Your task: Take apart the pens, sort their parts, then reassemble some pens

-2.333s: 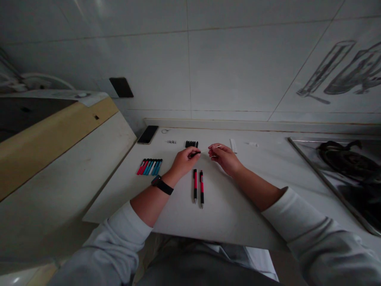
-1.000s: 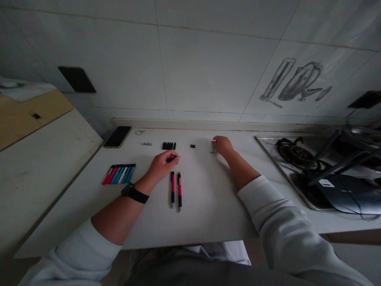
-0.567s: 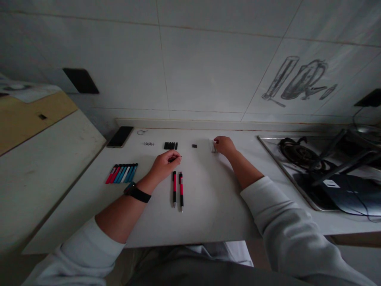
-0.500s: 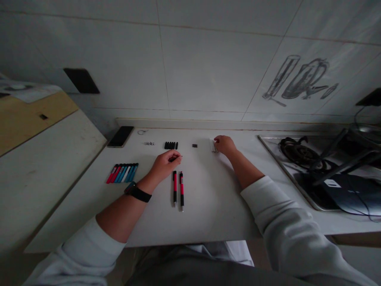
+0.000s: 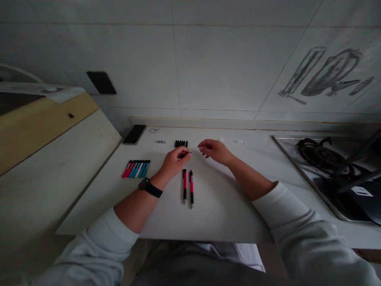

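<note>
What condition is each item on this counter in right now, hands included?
left hand: closed around a black pen part.
right hand: fingers curled just above the counter; contents unclear.
two red pens: whole, lying side by side, untouched.
coloured barrels: lying in a tight row.
black pieces: lined up together.
phone: flat, screen dark.

A black pen part point(image 5: 184, 154) in left hand point(image 5: 173, 163), right hand point(image 5: 214, 150) near

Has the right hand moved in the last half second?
Yes. The right hand has come left, away from the small white pieces, toward the two red-and-black pens and the left hand, which holds a thin black pen part.
</note>
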`<state>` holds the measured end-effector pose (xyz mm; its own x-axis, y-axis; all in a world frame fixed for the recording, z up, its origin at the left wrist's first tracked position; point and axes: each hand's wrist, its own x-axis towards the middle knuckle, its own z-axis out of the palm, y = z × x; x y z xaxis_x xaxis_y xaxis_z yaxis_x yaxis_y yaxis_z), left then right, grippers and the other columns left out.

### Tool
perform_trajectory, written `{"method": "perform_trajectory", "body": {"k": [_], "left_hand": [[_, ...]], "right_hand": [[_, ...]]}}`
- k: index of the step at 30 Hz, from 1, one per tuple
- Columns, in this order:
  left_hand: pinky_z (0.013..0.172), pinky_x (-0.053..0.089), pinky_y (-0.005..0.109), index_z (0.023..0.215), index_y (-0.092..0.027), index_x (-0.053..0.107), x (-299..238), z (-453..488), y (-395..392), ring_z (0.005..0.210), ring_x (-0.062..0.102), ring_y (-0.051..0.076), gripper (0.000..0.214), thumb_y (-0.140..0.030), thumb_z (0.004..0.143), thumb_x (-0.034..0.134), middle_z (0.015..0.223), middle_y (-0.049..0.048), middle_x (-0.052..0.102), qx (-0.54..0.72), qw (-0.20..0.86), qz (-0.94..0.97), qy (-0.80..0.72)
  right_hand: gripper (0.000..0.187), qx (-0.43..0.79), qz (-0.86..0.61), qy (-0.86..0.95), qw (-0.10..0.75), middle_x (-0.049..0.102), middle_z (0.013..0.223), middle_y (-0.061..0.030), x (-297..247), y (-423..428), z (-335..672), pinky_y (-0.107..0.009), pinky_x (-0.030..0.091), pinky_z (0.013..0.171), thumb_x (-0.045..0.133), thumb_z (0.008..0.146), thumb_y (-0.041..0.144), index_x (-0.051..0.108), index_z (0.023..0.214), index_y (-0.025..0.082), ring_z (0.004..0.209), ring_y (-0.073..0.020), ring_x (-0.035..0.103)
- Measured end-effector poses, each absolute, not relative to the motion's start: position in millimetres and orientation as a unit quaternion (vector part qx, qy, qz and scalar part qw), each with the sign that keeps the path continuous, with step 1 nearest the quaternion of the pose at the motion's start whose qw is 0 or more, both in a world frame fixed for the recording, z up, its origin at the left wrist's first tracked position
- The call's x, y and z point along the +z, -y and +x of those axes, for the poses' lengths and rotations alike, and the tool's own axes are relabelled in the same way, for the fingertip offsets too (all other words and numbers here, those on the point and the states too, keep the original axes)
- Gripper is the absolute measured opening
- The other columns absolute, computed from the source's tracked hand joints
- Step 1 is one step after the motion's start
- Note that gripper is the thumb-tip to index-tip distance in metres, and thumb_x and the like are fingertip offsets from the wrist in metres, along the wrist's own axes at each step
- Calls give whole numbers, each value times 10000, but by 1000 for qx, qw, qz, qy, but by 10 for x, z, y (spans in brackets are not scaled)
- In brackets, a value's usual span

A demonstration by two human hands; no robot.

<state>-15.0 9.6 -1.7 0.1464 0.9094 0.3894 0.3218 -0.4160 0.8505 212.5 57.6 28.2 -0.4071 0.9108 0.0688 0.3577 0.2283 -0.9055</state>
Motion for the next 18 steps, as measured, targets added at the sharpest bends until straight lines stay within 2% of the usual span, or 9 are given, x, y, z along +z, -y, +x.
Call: {"method": "perform_trajectory", "body": {"k": [3, 9, 15, 18], "left_hand": [[834, 552, 296, 959, -199, 669, -9, -152, -98, 879, 696, 168, 108, -283, 895, 648, 915, 27, 729, 489, 278, 698, -443], [841, 554, 288, 935, -211, 677, -1, -162, -99, 876, 697, 157, 60, -257, 899, 663, 908, 11, 729, 509, 221, 702, -446], [840, 563, 297, 926, -216, 692, 13, -158, -88, 875, 708, 165, 70, -274, 888, 690, 916, 16, 747, 500, 210, 698, -467], [848, 560, 303, 948, -217, 699, 13, -166, -90, 883, 706, 165, 81, -275, 893, 688, 929, 18, 752, 492, 213, 694, -481]], "right_hand": [[242, 523, -398, 671, 342, 679, 773, -9, 229, -393, 1827, -237, 547, 614, 714, 817, 402, 669, 934, 195, 681, -124, 636], [306, 578, -398, 574, 421, 667, 797, -1, 179, -243, 1600, -237, 537, 616, 757, 732, 451, 631, 854, 201, 718, -125, 628], [218, 530, -419, 589, 444, 648, 768, 1, 235, -307, 1600, -243, 518, 626, 681, 749, 398, 633, 846, 209, 718, -134, 607], [203, 441, -448, 641, 440, 645, 748, -12, 357, -549, 1849, -255, 502, 625, 633, 787, 396, 641, 844, 202, 705, -145, 602]]}}
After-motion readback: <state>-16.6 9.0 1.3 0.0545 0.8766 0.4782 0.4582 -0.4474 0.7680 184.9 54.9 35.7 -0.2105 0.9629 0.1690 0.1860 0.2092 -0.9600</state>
